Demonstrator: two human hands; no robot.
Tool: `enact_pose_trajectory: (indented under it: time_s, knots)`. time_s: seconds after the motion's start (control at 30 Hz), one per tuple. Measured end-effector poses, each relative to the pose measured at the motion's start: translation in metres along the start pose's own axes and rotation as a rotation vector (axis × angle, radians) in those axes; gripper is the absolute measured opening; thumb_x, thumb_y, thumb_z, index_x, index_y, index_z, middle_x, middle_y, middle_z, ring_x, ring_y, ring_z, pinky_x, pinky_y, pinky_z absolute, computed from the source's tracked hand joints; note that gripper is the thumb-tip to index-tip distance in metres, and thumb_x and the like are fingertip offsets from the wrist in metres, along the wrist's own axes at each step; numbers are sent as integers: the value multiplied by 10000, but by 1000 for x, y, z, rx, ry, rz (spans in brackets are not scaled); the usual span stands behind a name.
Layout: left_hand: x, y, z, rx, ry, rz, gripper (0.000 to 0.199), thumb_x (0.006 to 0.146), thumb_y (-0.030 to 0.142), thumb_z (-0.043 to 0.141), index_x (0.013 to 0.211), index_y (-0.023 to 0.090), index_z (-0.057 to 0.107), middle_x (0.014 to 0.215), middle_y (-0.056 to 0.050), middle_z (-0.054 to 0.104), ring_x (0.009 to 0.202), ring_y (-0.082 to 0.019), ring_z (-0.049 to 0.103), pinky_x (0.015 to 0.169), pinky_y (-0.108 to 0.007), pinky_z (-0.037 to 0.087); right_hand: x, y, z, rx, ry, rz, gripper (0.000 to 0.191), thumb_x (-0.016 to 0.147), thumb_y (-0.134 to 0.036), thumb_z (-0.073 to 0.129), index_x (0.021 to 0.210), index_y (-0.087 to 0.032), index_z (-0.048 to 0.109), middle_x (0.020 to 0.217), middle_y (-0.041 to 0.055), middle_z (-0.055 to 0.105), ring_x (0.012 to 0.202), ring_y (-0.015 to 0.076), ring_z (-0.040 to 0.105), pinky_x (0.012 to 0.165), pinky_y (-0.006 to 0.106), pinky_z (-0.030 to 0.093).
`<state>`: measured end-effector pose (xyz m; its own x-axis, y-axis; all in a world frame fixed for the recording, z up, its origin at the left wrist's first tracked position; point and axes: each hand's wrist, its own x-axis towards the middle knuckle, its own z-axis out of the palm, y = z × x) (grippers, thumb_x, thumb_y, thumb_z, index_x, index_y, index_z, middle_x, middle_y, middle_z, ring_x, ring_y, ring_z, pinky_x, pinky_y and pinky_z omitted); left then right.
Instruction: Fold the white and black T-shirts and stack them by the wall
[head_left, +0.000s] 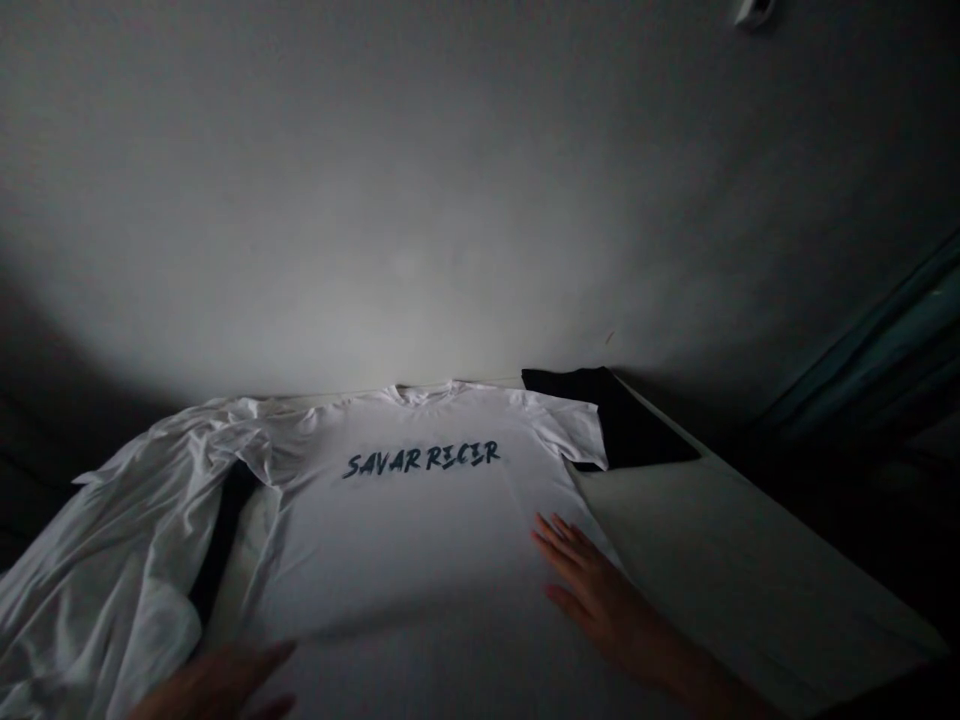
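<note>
A white T-shirt [420, 540] with dark lettering across its chest lies spread out on a pale tabletop, collar towards the wall. My right hand [592, 595] is over the shirt's right side, fingers stretched and apart, holding nothing. At the lower left, my left hand [217, 685] is beside the shirt's left edge, partly cut off by the frame and somewhat blurred. Its visible fingertips are apart and nothing shows between them. A faint crease or shadow crosses the shirt between the two hands.
Crumpled white cloth [127, 560] covers the table's left side, with a dark strip [225, 530] beside it. Folded black fabric [637, 430] lies under the shirt's right sleeve. Behind the table stands a grey wall [405, 200]. Teal cloth [885, 330] hangs at the right.
</note>
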<state>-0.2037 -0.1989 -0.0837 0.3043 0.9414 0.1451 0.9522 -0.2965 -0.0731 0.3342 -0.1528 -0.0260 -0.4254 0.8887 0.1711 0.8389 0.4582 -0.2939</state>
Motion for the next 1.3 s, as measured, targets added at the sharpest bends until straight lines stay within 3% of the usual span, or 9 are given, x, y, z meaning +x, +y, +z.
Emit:
enact_pose_trajectory:
  time_s: [0.1, 0.2, 0.27, 0.33, 0.53, 0.9, 1.03, 1.17, 1.3]
  knots:
    - [158, 34, -49, -150, -29, 212, 524, 940, 469, 432, 1449, 362, 496, 1408, 3, 597, 1279, -243, 584, 1150, -459, 405, 131, -14, -9, 87, -150, -142, 522, 989, -319, 470, 1491, -180, 459, 1558, 102, 404, 1455, 238, 356, 1195, 430, 321]
    - [306, 77, -71, -194, 28, 245, 396, 967, 291, 468, 1325, 190, 602, 1335, -112, 654, 1255, -237, 596, 1126, -446, 418, 254, -20, 2, 76, -54, -72, 417, 969, -179, 478, 1367, -143, 596, 1447, 130, 546, 1371, 243, 482, 1167, 402, 347]
    - [370, 95, -66, -219, 120, 175, 350, 956, 193, 473, 1269, 169, 628, 1279, -120, 678, 1221, -234, 605, 1113, -435, 423, 311, -19, 15, 79, 55, 19, 369, 969, -143, 468, 1288, -140, 653, 1357, 133, 627, 1281, 231, 570, 1108, 351, 408]
    - [404, 101, -49, -237, 185, 67, 341, 957, 153, 445, 1230, 157, 649, 1236, -132, 687, 1191, -242, 609, 1066, -418, 460, 343, -17, 28, 78, 117, 71, 350, 977, -133, 443, 1231, -146, 685, 1271, 134, 681, 1197, 226, 626, 1050, 328, 447]
    - [413, 83, -6, -258, 148, 75, 409, 994, 243, 410, 1362, 182, 578, 1455, -91, 551, 1331, -222, 497, 1155, -388, 363, 360, 0, 57, 96, 177, -23, 366, 981, -170, 455, 1282, -196, 661, 1330, 90, 651, 1231, 182, 583, 1089, 309, 399]
    - [405, 80, -10, -195, 6, -110, 504, 997, 520, 340, 1490, 439, 400, 1600, 48, 358, 1514, -375, 149, 1198, -634, 89, 352, -7, 53, -61, 3, 202, 522, 1019, -542, 341, 1497, -352, 432, 1633, 8, 273, 1513, 290, 186, 1201, 582, 117]
    - [404, 80, -11, -155, 10, -193, 615, 975, 587, 328, 1550, 370, 300, 1659, -37, 197, 1506, -386, 180, 1173, -646, 155, 353, -11, 49, -69, -42, 300, 565, 992, -643, 289, 1512, -437, 367, 1664, -27, 159, 1524, 338, 102, 1162, 678, 32]
    - [403, 72, -14, -133, 30, -415, 765, 968, 588, 297, 1579, 133, 234, 1627, -190, 234, 1498, -366, 220, 1183, -609, 174, 352, 2, 43, -86, -42, 447, 680, 978, -672, 249, 1580, -359, 222, 1674, 20, 105, 1526, 335, 86, 1170, 659, 4]
    - [399, 60, -18, -171, -19, -432, 728, 967, 567, 269, 1564, 150, 289, 1632, -124, 264, 1509, -339, 193, 1201, -599, 153, 346, 27, 35, -84, -46, 581, 642, 1000, -612, 210, 1578, -336, 244, 1670, 0, 140, 1528, 299, 90, 1195, 603, 11]
